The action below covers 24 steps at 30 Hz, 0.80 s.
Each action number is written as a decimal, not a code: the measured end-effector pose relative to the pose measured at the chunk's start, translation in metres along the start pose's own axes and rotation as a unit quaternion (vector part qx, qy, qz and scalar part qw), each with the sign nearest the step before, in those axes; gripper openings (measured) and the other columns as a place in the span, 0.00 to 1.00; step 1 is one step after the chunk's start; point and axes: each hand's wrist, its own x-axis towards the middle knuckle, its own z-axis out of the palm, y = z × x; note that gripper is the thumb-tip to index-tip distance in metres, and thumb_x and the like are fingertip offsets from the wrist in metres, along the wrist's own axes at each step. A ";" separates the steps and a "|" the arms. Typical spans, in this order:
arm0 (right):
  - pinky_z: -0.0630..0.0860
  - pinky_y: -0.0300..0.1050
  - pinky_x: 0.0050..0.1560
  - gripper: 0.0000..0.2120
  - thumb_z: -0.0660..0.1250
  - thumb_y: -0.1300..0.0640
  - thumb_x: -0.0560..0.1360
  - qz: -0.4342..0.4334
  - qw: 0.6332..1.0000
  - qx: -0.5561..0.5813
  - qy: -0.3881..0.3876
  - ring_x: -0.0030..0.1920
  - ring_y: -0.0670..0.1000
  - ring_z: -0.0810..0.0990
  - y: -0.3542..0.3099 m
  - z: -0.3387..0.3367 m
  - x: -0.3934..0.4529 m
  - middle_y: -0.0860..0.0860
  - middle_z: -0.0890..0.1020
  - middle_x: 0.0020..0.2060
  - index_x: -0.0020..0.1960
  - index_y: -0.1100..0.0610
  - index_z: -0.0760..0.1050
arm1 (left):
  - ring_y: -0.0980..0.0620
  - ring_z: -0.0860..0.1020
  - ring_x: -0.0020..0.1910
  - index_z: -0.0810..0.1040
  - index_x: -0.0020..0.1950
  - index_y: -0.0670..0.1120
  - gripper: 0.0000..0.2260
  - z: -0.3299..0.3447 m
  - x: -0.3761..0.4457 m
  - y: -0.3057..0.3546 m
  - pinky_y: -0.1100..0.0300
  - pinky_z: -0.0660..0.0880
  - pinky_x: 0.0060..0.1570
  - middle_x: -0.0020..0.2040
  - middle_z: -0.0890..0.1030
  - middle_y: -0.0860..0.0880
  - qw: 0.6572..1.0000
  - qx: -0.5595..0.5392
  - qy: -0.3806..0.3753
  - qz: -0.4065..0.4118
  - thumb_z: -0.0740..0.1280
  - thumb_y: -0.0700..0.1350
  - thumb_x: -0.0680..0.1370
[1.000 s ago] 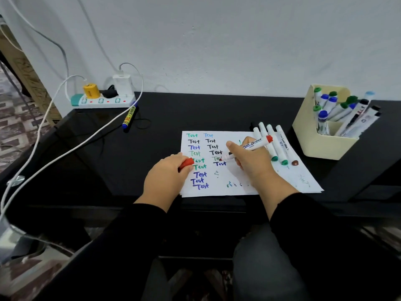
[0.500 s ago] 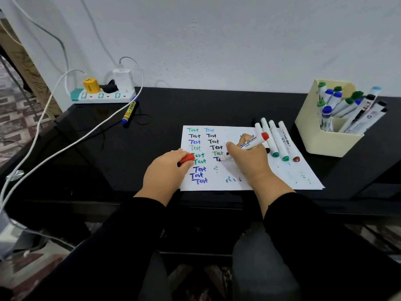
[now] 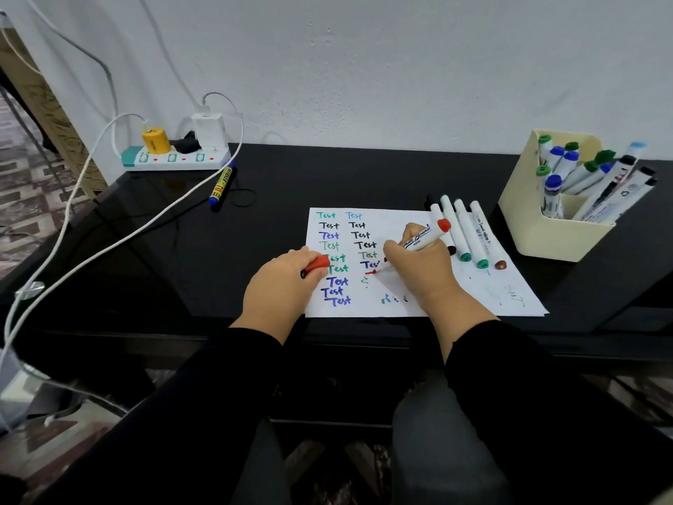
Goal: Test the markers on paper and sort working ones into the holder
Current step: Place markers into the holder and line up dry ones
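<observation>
Right fingers [image 3: 395, 251] curled around red marker [image 3: 422, 239] on paper [image 3: 408, 304], left fingers [image 3: 309, 258] around its cap [image 3: 317, 265], 4 markers [image 3: 468, 235] just beside

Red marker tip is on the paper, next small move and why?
Probably drag the red-ended white marker rightward to finish the test word: the right hand has made only a short red stroke on the white paper sheet, while the left hand holds the red cap.
</observation>
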 end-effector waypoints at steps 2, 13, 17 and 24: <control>0.61 0.34 0.26 0.19 0.65 0.62 0.72 0.000 1.000 -0.001 -0.007 0.24 0.43 0.63 0.000 0.000 -0.001 0.49 0.62 0.25 0.30 0.53 0.58 | 0.53 0.70 0.63 0.75 0.64 0.51 0.14 -0.001 -0.001 0.001 0.65 0.63 0.51 0.63 0.76 0.51 1.000 0.006 -0.001 -0.002 0.61 0.51 0.80; 0.60 0.36 0.26 0.19 0.64 0.64 0.72 0.017 1.000 0.005 0.006 0.26 0.45 0.62 -0.005 -0.009 -0.002 0.48 0.61 0.25 0.29 0.53 0.58 | 0.51 0.71 0.63 0.74 0.66 0.50 0.15 -0.003 -0.004 0.003 0.66 0.61 0.49 0.64 0.75 0.49 1.000 -0.002 -0.003 -0.008 0.61 0.51 0.80; 0.60 0.33 0.23 0.20 0.65 0.62 0.73 0.022 1.000 0.002 0.000 0.23 0.43 0.63 -0.002 -0.007 -0.002 0.47 0.62 0.25 0.29 0.53 0.58 | 0.51 0.71 0.63 0.73 0.67 0.50 0.16 -0.003 -0.003 0.003 0.66 0.61 0.50 0.64 0.75 0.50 1.000 -0.003 -0.004 -0.012 0.60 0.51 0.80; 0.59 0.29 0.21 0.19 0.65 0.62 0.73 0.015 1.000 -0.009 0.012 0.24 0.44 0.63 -0.003 -0.006 -0.002 0.48 0.63 0.25 0.30 0.54 0.58 | 0.52 0.69 0.66 0.72 0.68 0.50 0.17 -0.003 -0.001 0.001 0.63 0.64 0.58 0.66 0.74 0.50 1.000 0.007 -0.009 -0.011 0.60 0.52 0.80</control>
